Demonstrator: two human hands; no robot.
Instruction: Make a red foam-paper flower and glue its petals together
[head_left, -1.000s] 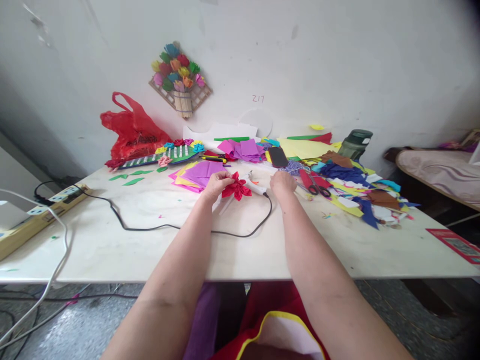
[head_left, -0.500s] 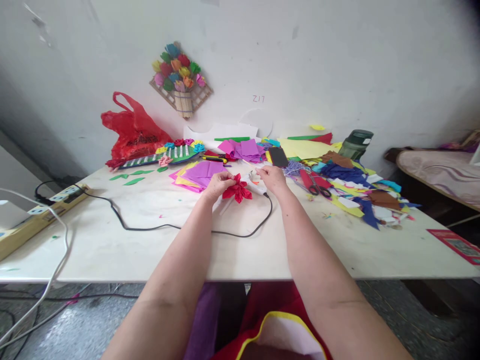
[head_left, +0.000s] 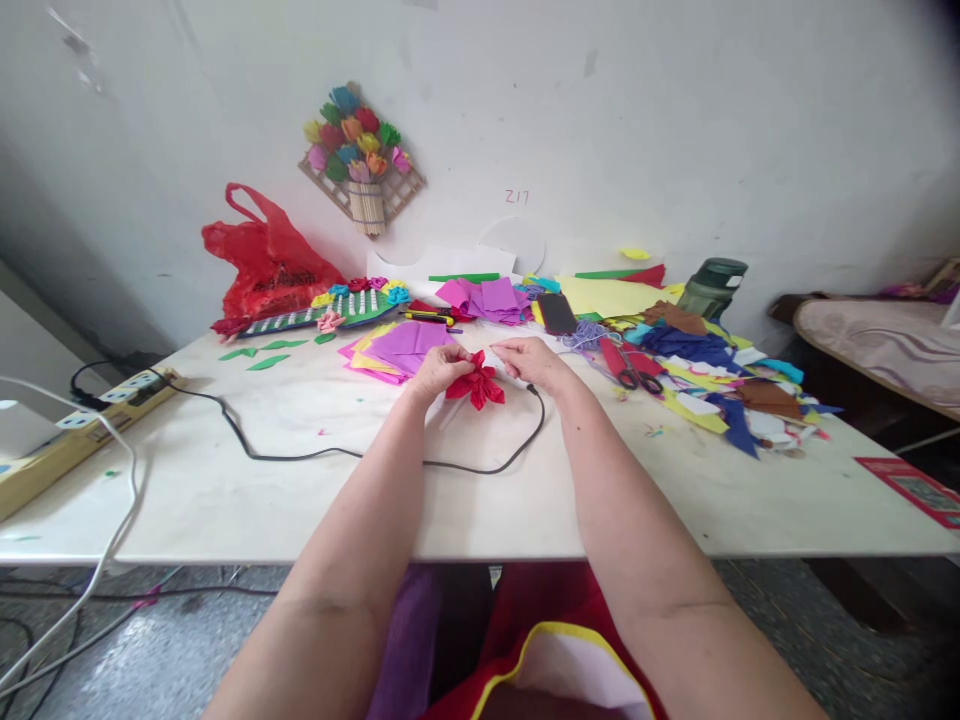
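Above the middle of the table, my left hand point(head_left: 439, 371) is closed on the edge of a red paper flower point(head_left: 478, 382), whose pointed petals face up. My right hand point(head_left: 529, 362) is pinched just right of the flower. Whatever is between its fingertips is too small to make out. Partly hidden under that hand lies a white corded tool point(head_left: 514, 381), which looks like a glue gun, with a black cord point(head_left: 480, 471) curving from its end. A pale stick point(head_left: 450, 412) shows below the flower.
Purple and yellow paper squares point(head_left: 409, 345) lie beyond my left hand. Red-handled scissors point(head_left: 637, 378) and paper scraps point(head_left: 739, 385) spread on the right. A power strip point(head_left: 120, 398) sits on the left, a red plastic bag point(head_left: 270, 255) at the back.
My right hand has moved left, so its fingertips are close to the flower and cover more of the white tool. My left hand keeps the flower nearly in place.
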